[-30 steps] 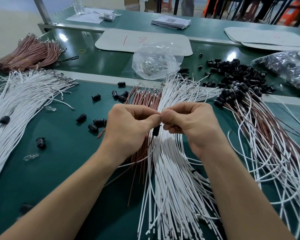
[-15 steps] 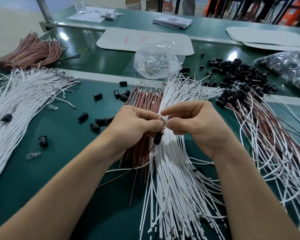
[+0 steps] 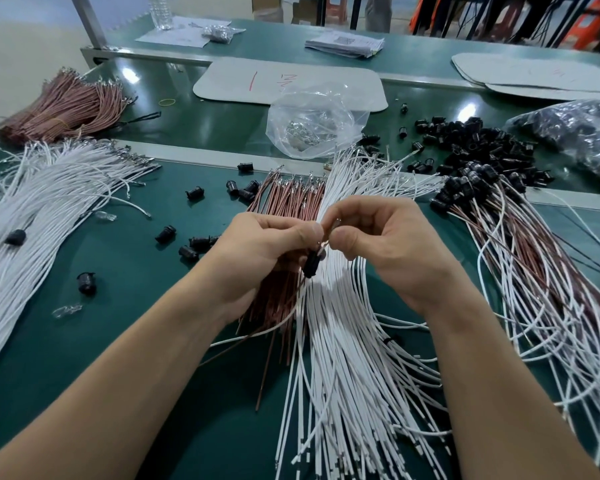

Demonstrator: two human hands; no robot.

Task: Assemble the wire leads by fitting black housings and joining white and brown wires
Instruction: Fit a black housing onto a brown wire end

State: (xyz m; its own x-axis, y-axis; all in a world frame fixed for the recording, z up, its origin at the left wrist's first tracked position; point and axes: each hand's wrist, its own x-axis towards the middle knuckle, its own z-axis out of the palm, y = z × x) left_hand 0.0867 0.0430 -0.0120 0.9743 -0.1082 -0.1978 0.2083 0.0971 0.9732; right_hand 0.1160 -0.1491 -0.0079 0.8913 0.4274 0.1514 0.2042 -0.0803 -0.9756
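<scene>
My left hand (image 3: 264, 251) holds a black housing (image 3: 311, 265) with a white and a brown wire trailing down from it. My right hand (image 3: 385, 244) pinches the small metal wire ends (image 3: 331, 226) just above the housing, thumb and forefinger together. Both hands hover over a fan of loose white wires (image 3: 343, 358) and a bundle of brown wires (image 3: 288, 202) lying on the green mat (image 3: 125, 299). What sits between the fingertips is partly hidden.
Finished leads with black housings (image 3: 520, 258) lie at the right. A pile of black housings (image 3: 478, 147) and a clear bag of terminals (image 3: 312, 123) sit behind. More white wires (image 3: 39, 209) and brown wires (image 3: 63, 109) lie at the left. Loose housings (image 3: 194, 244) dot the mat.
The hands have parted slightly and my right fingers have risen above the housing, which now hangs lower from my left hand. The camera view shifted a little.
</scene>
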